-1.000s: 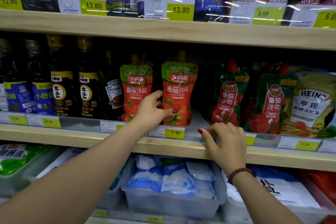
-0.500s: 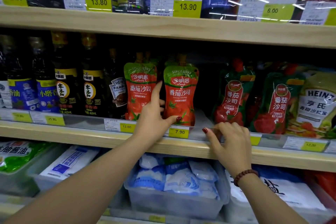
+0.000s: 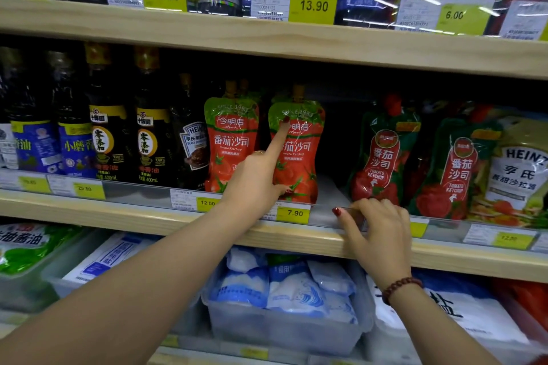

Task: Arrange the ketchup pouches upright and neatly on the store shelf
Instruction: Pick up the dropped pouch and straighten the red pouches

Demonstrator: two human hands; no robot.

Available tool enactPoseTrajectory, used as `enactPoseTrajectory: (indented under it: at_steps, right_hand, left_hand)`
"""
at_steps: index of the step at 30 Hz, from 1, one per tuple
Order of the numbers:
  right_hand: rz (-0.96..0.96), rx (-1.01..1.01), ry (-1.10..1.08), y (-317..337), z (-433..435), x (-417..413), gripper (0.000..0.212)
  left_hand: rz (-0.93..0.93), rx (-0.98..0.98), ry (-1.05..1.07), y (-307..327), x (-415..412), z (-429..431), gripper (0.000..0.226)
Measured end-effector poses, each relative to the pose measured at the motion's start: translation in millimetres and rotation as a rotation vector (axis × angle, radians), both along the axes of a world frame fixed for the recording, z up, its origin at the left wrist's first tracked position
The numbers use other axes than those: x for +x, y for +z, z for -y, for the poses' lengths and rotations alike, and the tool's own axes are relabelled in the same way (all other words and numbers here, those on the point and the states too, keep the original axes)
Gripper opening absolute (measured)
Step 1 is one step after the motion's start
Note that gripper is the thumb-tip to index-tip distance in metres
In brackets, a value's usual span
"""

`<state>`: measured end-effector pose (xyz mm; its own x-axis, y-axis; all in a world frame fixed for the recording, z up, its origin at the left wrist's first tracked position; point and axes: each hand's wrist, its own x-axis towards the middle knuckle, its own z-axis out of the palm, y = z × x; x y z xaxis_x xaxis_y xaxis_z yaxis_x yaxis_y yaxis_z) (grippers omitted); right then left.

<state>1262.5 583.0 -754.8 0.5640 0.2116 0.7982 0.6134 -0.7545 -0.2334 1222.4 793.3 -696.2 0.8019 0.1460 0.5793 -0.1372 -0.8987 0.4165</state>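
Note:
Two red-and-green ketchup pouches stand upright side by side on the middle shelf (image 3: 267,238): the left pouch (image 3: 231,139) and the right pouch (image 3: 305,154). My left hand (image 3: 258,181) is in front of them, index finger stretched up against the right pouch's front near its top, thumb at its lower edge. My right hand (image 3: 376,228) rests on the clear price rail, fingers curled over it, holding no pouch. Two darker green ketchup pouches (image 3: 382,157) (image 3: 456,169) lean slightly further right.
Dark sauce bottles (image 3: 109,139) fill the shelf's left part. A Heinz salad dressing pouch (image 3: 519,175) sits at far right. There is a dark gap between the two pouch groups. The upper shelf (image 3: 267,38) hangs close overhead. Clear bins of salt bags (image 3: 290,290) sit below.
My left hand slid up the right pouch, with the index finger now extended to its upper part. The view moved closer to the shelf. The right hand stayed on the rail.

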Motion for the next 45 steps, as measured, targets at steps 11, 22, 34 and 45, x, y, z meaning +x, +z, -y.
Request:
enactPoseTrajectory:
  at_steps: [11, 22, 34, 45]
  right_hand:
    - [0.032, 0.012, -0.004, -3, 0, 2, 0.031]
    - [0.048, 0.019, 0.006, -3, -1, 2, 0.029]
    - [0.069, 0.015, 0.015, -3, 1, 2, 0.031]
    - [0.074, 0.019, 0.025, -4, 1, 2, 0.031]
  left_hand:
    - [0.151, 0.196, 0.108, -5, 1, 16, 0.116]
    - [0.091, 0.2, 0.073, 0, 12, 16, 0.102]
    - [-0.027, 0.12, 0.086, 12, 23, 17, 0.103]
    - [-0.064, 0.16, 0.143, 15, 29, 20, 0.108]
